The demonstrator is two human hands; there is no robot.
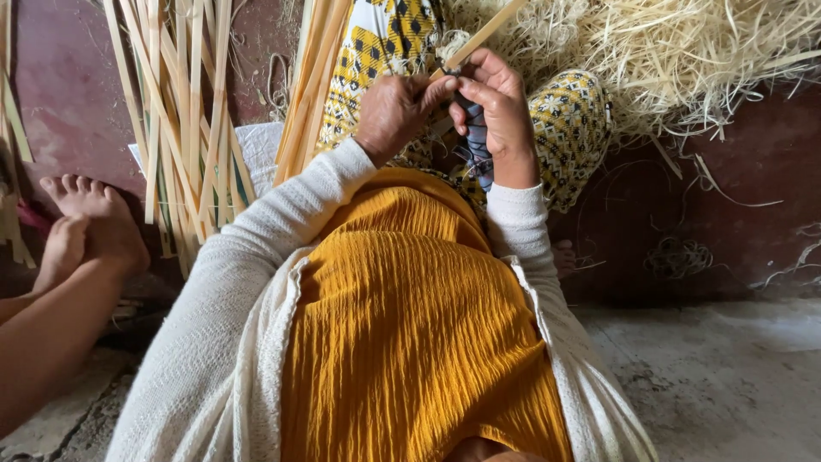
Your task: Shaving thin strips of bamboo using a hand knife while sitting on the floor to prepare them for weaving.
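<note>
At top centre, the left hand (pixel 395 109) and right hand (pixel 494 103) both pinch a bamboo strip (pixel 479 36), perhaps alongside a blade; bare floor (pixel 727 376) lies lower right.

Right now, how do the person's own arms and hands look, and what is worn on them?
Both arms wear long cream-white knitted sleeves with a fine ribbed texture, ending at the wrists. The left hand and the right hand are bare: no gloves, and no rings or bracelets are visible.

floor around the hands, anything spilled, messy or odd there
Loose pale shavings lie heaped at upper right, with stray curls strewn over the dark floor. Both hands, left hand and right hand, grip one strip; nothing looks broken.
</note>
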